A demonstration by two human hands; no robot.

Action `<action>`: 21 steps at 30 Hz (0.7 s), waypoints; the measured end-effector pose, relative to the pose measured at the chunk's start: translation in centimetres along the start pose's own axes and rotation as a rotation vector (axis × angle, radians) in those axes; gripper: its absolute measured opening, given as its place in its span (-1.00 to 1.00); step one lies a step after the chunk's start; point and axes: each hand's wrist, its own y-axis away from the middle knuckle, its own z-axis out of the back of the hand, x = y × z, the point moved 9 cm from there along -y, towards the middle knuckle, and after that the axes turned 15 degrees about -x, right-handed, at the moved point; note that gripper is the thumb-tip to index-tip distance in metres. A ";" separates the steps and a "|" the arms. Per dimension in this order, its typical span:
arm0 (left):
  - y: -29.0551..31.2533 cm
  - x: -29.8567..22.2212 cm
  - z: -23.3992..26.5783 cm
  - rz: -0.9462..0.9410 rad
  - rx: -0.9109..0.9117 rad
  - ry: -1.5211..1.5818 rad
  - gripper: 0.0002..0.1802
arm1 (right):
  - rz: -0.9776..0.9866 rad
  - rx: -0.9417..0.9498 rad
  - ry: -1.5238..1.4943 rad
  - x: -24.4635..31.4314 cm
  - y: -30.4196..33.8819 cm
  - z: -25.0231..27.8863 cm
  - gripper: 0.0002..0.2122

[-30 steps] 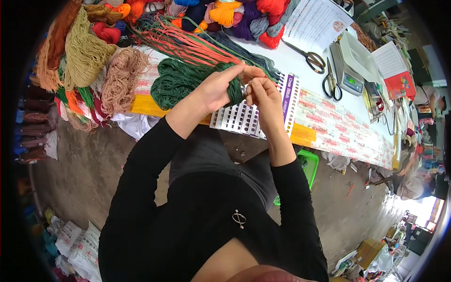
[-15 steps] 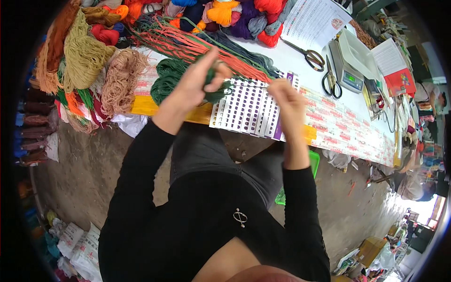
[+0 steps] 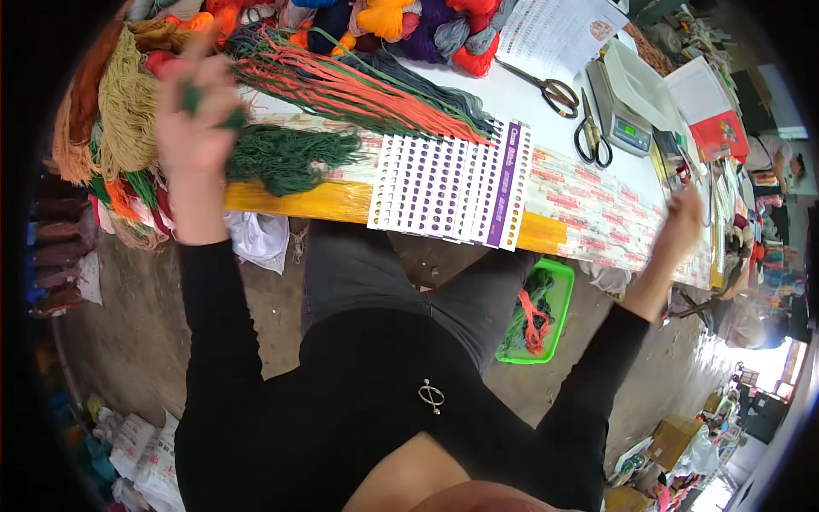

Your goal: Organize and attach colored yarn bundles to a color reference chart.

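Note:
My left hand (image 3: 192, 128), smeared by motion, is at the table's left with dark green yarn (image 3: 286, 154) caught in its fingers; the skein trails from it across the table. Far to the right, my right hand (image 3: 680, 224) is raised near the table's right end, its fingers closed. Whatever lies between those fingers is too blurred to make out. Between the hands rest overlapping white cards with rows of punched holes (image 3: 426, 188), a purple strip along one of them. Coral and green strands (image 3: 367, 94) run leftward from the cards' upper edge.
Yarn skeins in many colours (image 3: 128, 98) heap along the left and back. Two pairs of scissors (image 3: 590, 141) lie beside a digital scale (image 3: 627, 102) and a printed sheet (image 3: 559, 34). Below the table edge, a green basket (image 3: 559, 320) holds yarn scraps.
My hands have moved far apart from above the cards, left hand leftward, right hand rightward. The green skein now stretches along the table, and the cards and basket are less covered.

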 end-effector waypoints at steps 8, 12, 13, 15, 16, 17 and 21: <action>3.1 27.9 6.6 0.935 -0.409 -0.463 -0.55 | -0.330 0.884 0.095 -7.9 23.5 -20.1 -0.93; 3.6 29.8 6.6 0.986 -0.371 -0.571 -0.51 | -0.382 0.867 0.136 -11.9 25.0 -20.9 -0.87; 3.2 30.0 6.7 0.991 -0.378 -0.585 -0.53 | -0.319 0.863 0.190 -11.7 24.9 -21.0 -0.86; 2.7 30.5 6.9 0.975 -0.367 -0.611 -0.63 | -0.299 0.865 0.227 -11.5 24.9 -20.9 -0.83; 2.5 30.7 6.6 0.970 -0.326 -0.665 -0.65 | -0.345 0.833 0.199 -11.6 24.8 -20.7 -0.82; 2.3 30.9 6.2 0.965 -0.283 -0.717 -0.67 | -0.389 0.801 0.172 -11.8 24.6 -20.6 -0.82; -0.5 30.4 6.2 0.578 -0.120 -1.151 -0.85 | -0.353 0.775 0.288 -12.0 24.7 -20.9 -0.80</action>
